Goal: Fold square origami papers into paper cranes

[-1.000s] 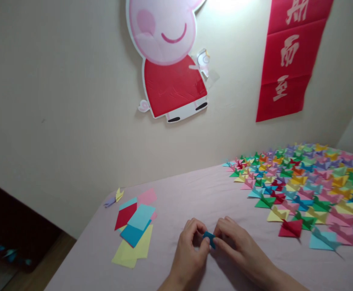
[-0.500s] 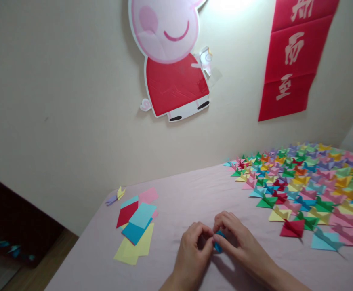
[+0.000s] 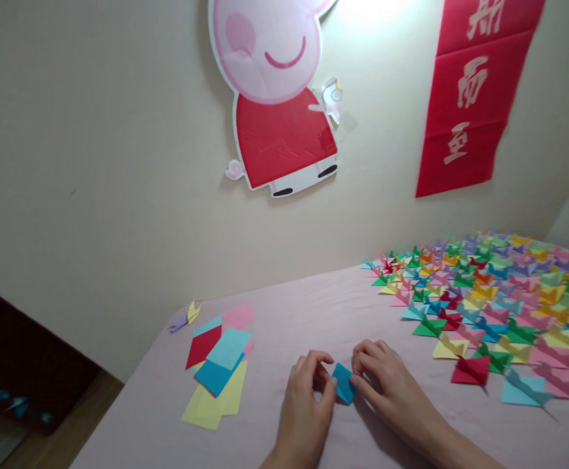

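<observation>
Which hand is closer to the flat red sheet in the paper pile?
Left. The left hand is right of the red sheet and nearer the camera; the right hand is farther right, past the folded blue paper.

A small folded blue paper (image 3: 344, 385) is right of flat rectangular multicoloured paper sheets (image 3: 228, 350), left of folded multicoloured paper birds (image 3: 497, 315).
</observation>
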Tool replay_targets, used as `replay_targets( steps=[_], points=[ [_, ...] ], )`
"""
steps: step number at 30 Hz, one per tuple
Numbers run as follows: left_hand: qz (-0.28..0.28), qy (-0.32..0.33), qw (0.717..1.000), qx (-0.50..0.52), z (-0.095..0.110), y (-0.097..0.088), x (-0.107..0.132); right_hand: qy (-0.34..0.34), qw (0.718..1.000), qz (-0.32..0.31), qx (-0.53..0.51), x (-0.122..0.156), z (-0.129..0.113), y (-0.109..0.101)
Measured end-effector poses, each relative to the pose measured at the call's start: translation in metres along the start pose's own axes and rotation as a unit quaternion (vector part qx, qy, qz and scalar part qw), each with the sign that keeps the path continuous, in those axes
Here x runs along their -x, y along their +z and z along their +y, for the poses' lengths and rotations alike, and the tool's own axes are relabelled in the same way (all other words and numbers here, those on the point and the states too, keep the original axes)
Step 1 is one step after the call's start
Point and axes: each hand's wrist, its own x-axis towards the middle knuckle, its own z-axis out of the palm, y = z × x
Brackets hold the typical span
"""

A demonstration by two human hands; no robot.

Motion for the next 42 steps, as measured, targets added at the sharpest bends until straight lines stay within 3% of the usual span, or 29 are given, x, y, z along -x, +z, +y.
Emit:
replay_targets(
  steps=[5,11,16,26,36,42],
  points=[
    [-0.023,0.077,0.986,-0.145,0.002,0.001,0.001,-0.013,0.998,0.000,0.056,0.001,0.000,0.001],
    [-0.042,0.123,0.973,-0.192,0.003,-0.003,0.004,-0.109,0.991,-0.067,0.034,0.005,-0.007,-0.006],
    [-0.059,0.149,0.964,-0.211,0.008,-0.007,0.007,-0.118,0.987,-0.075,0.073,0.004,-0.003,-0.003],
    [-0.062,0.151,0.958,-0.237,0.012,-0.008,0.006,-0.092,0.994,-0.059,0.029,0.003,-0.001,-0.007],
    [-0.021,0.220,0.927,-0.302,0.004,0.003,-0.012,-0.026,0.999,-0.040,0.014,-0.001,0.012,-0.008],
    [-0.003,0.191,0.937,-0.291,0.004,0.005,-0.018,0.000,0.998,-0.064,-0.013,-0.009,0.016,-0.012]
  ],
)
